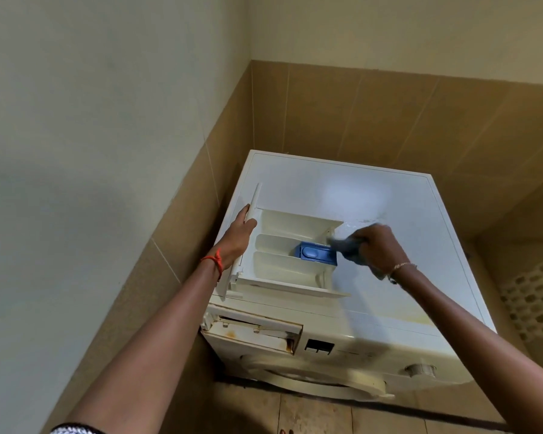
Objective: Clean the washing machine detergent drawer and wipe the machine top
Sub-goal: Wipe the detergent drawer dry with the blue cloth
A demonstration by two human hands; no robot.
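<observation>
The white detergent drawer [282,261] lies pulled out on the washing machine top [373,195], its compartments facing up and a blue insert [315,253] in the middle one. My left hand [239,238] grips the drawer's front panel at its left end. My right hand [375,244] is closed on a grey cloth [347,245] that presses against the drawer's right end beside the blue insert. The cloth is blurred by motion.
The empty drawer slot [254,335] gapes at the machine's upper left front, with rust marks. A control knob [420,369] sits at the front right. Tiled walls [326,104] close in on the left and behind. A patterned grille [533,305] stands right of the machine.
</observation>
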